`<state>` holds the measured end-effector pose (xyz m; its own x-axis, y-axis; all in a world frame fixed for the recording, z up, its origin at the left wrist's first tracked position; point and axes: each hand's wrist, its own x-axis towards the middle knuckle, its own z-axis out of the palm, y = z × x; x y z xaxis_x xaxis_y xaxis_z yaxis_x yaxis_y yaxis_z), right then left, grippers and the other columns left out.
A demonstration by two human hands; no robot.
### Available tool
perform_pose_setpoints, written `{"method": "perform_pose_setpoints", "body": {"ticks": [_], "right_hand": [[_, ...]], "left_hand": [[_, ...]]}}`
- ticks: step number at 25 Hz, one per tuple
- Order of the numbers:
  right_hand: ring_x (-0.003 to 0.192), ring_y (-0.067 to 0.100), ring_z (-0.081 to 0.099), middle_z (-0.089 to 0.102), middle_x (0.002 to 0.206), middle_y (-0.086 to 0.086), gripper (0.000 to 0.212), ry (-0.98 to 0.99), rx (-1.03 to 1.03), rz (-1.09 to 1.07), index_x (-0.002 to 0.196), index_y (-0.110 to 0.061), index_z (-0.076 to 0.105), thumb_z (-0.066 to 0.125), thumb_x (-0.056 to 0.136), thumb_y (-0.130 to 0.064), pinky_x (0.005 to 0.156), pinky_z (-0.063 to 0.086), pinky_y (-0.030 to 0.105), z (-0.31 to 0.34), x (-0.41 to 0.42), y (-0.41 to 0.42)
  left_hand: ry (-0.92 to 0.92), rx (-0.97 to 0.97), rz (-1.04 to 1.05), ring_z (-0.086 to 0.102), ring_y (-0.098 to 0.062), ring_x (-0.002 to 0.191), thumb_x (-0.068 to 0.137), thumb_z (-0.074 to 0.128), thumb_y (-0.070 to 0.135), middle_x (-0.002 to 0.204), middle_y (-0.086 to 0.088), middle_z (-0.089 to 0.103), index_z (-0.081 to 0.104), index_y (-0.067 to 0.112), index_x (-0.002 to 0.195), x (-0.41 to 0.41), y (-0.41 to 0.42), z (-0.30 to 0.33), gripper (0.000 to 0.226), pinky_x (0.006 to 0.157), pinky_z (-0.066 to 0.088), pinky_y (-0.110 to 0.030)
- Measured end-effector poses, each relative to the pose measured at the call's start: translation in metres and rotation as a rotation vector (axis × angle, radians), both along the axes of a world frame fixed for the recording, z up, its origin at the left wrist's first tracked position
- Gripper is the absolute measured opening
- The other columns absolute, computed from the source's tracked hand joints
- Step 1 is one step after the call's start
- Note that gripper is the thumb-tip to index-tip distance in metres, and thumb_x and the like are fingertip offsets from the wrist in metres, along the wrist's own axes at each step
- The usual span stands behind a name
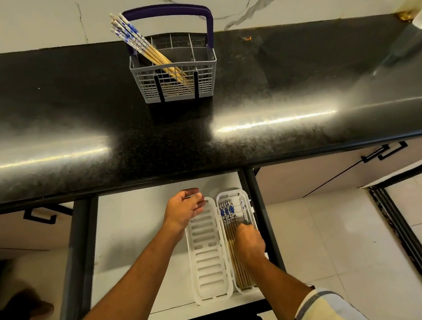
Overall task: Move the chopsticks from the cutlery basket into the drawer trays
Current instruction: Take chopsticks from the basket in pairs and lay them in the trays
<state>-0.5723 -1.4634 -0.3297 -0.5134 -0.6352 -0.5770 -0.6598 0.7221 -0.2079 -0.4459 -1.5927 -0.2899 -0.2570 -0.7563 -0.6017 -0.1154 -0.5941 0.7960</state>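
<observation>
A grey cutlery basket (175,84) with a dark blue handle stands on the black counter and holds several chopsticks (146,48) with blue-and-white tops, leaning left. Below, in the open drawer (135,228), lie two white slotted trays side by side. The left tray (208,261) holds nothing. The right tray (232,198) holds several chopsticks (229,216). My right hand (249,242) is over the right tray, fingers curled down onto the chopsticks there. My left hand (185,207) rests at the top end of the left tray, fingers relaxed, holding nothing.
The black granite counter (203,135) overhangs the drawer's back. Dark drawer rails (257,206) run along both sides. Closed cabinet fronts with black handles (385,151) flank the drawer. Tiled floor lies at right, and a marble wall rises behind the basket.
</observation>
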Motion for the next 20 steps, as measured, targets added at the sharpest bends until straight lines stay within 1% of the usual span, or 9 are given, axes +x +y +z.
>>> {"method": "perform_pose_setpoints", "body": {"ticks": [1, 3, 5, 6, 9, 11, 15, 20], "right_hand": [[0.085, 0.016, 0.064, 0.066, 0.109, 0.008, 0.023, 0.011, -0.018, 0.000, 0.119, -0.009, 0.062, 0.056, 0.097, -0.014, 0.075, 0.054, 0.025, 0.000, 0.002, 0.000], [0.097, 0.020, 0.066, 0.061, 0.118, 0.011, 0.034, 0.047, -0.063, 0.024, 0.129, -0.008, 0.054, 0.059, 0.096, -0.015, 0.082, 0.056, 0.028, -0.001, 0.007, 0.002], [0.102, 0.022, 0.065, 0.059, 0.122, 0.013, 0.046, 0.059, -0.073, 0.038, 0.135, -0.006, 0.047, 0.062, 0.094, -0.016, 0.085, 0.058, 0.030, -0.004, 0.011, 0.004], [0.103, 0.022, 0.065, 0.060, 0.122, 0.014, 0.048, 0.061, -0.073, 0.026, 0.136, -0.005, 0.045, 0.064, 0.093, -0.016, 0.085, 0.058, 0.031, -0.005, 0.013, 0.005], [0.103, 0.023, 0.066, 0.062, 0.121, 0.013, 0.047, 0.047, -0.069, -0.002, 0.134, -0.005, 0.046, 0.065, 0.092, -0.015, 0.083, 0.059, 0.031, -0.006, 0.013, 0.005], [0.104, 0.023, 0.066, 0.062, 0.121, 0.012, 0.043, 0.029, -0.071, 0.012, 0.133, -0.007, 0.048, 0.063, 0.093, -0.014, 0.084, 0.058, 0.030, -0.006, 0.012, 0.007], [0.110, 0.024, 0.063, 0.061, 0.125, 0.011, 0.044, 0.015, -0.081, 0.025, 0.135, -0.008, 0.047, 0.061, 0.093, -0.010, 0.090, 0.056, 0.031, -0.008, 0.012, 0.010], [0.114, 0.024, 0.062, 0.060, 0.128, 0.009, 0.047, 0.003, -0.109, 0.057, 0.138, -0.014, 0.044, 0.061, 0.094, -0.019, 0.093, 0.054, 0.036, -0.004, 0.011, 0.012]], "left_hand": [[0.003, 0.005, 0.006, 0.073, -0.023, 0.096, 0.095, 0.062, 0.013, 0.106, -0.012, 0.073, 0.062, 0.007, 0.118, 0.001, 0.000, 0.000, 0.024, 0.082, 0.061, -0.032], [0.000, 0.008, 0.014, 0.073, -0.024, 0.097, 0.095, 0.061, 0.013, 0.106, -0.012, 0.073, 0.062, 0.006, 0.119, 0.002, -0.001, -0.001, 0.025, 0.083, 0.060, -0.033], [-0.005, 0.007, 0.022, 0.073, -0.024, 0.097, 0.095, 0.061, 0.013, 0.106, -0.012, 0.073, 0.062, 0.006, 0.120, 0.004, -0.001, -0.002, 0.025, 0.083, 0.060, -0.033], [-0.006, 0.008, 0.024, 0.073, -0.023, 0.097, 0.095, 0.061, 0.013, 0.106, -0.012, 0.073, 0.062, 0.005, 0.120, 0.004, -0.001, -0.002, 0.026, 0.083, 0.060, -0.033], [-0.004, 0.007, 0.022, 0.073, -0.024, 0.097, 0.095, 0.061, 0.014, 0.108, -0.012, 0.072, 0.062, 0.005, 0.120, 0.004, -0.002, -0.002, 0.027, 0.085, 0.060, -0.035], [-0.007, 0.002, 0.019, 0.073, -0.023, 0.097, 0.095, 0.062, 0.014, 0.108, -0.012, 0.072, 0.062, 0.006, 0.120, 0.004, -0.003, -0.001, 0.026, 0.083, 0.061, -0.033], [-0.019, -0.007, 0.022, 0.073, -0.022, 0.095, 0.096, 0.061, 0.014, 0.106, -0.009, 0.072, 0.062, 0.009, 0.117, 0.007, -0.003, -0.001, 0.022, 0.079, 0.061, -0.029], [-0.010, -0.001, 0.019, 0.073, -0.022, 0.095, 0.095, 0.062, 0.014, 0.104, -0.010, 0.073, 0.063, 0.009, 0.116, 0.007, -0.001, -0.001, 0.021, 0.077, 0.061, -0.027]]}}
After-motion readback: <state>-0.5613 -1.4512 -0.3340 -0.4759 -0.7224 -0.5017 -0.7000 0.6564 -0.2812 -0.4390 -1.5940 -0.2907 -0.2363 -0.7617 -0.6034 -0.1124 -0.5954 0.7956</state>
